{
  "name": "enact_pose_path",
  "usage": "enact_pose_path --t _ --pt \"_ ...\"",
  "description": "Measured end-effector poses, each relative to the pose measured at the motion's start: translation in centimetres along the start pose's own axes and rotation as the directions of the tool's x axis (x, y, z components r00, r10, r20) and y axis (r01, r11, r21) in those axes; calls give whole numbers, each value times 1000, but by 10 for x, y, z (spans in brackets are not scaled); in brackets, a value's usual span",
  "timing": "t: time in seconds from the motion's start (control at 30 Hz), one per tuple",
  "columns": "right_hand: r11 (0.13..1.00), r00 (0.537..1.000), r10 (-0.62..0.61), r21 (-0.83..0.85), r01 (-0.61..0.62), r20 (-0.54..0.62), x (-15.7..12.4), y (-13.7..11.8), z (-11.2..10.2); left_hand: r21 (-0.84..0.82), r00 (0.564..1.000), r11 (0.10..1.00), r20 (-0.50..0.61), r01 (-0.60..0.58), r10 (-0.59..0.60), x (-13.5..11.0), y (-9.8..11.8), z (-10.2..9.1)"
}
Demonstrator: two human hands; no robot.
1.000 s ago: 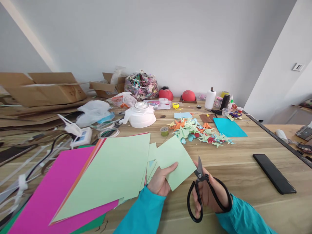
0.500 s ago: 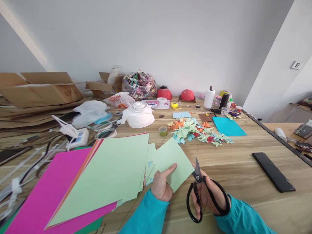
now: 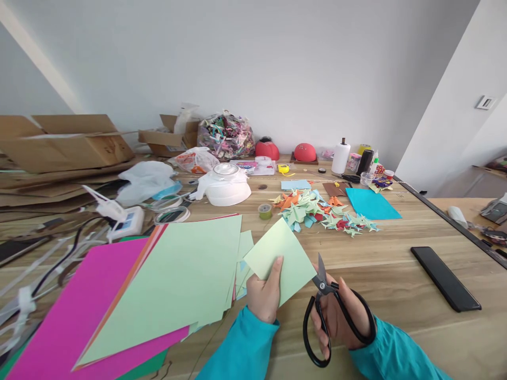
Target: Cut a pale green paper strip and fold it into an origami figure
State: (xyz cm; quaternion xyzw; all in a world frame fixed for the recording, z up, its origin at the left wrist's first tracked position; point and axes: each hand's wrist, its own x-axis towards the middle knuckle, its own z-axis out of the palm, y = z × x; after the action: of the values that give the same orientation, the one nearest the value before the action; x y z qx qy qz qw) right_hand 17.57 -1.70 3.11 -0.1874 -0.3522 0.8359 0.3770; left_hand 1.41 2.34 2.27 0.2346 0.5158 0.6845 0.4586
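A pale green square of paper [image 3: 291, 253] is pinched in my left hand [image 3: 264, 293], the thumb lying on its face. My right hand [image 3: 340, 311] has its fingers through the black handles of a pair of scissors [image 3: 322, 285]. The blades are parted and point away from me, beside the paper's right corner; whether they touch it I cannot tell. Left of my hands lies a stack of large green sheets [image 3: 174, 285] with magenta paper [image 3: 95, 295] under it. Small green offcuts [image 3: 243, 264] stick out by the stack's right side.
Beyond my hands is a heap of folded paper cranes [image 3: 304, 206], next to a blue sheet [image 3: 372, 203] and a spool of thread [image 3: 264, 211]. A black phone [image 3: 446, 277] lies at the right. Cables, a glue gun [image 3: 106, 206] and cardboard boxes [image 3: 67, 142] crowd the left.
The green square has turned and tipped in my left hand, whose thumb now points more upward. The scissors stay nearly in place, blades still apart.
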Motion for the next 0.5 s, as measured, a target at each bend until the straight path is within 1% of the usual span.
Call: enact_pose_path --t 0.1,0.2,0.23,0.37,0.4,0.5 --pt "1000 1000 20 8 -20 22 1 0 1 78 999 996 -8 -49 50 2 1 -1" --pt "1000 999 19 21 -20 32 1 1 0 176 995 980 -12 -95 99 1 8 0" --pt "1000 999 14 24 -15 36 1 1 0 186 995 978 -16 -91 96 0 10 1" --pt "1000 999 -6 27 5 46 2 1 2 156 1000 988 -21 -15 19 -4 20 5" --pt "1000 999 -3 26 2 44 2 0 3 156 999 988 -22 -20 23 -5 22 5" --pt "1000 999 5 27 -5 34 2 -1 4 197 996 977 -33 -79 87 -6 22 7"
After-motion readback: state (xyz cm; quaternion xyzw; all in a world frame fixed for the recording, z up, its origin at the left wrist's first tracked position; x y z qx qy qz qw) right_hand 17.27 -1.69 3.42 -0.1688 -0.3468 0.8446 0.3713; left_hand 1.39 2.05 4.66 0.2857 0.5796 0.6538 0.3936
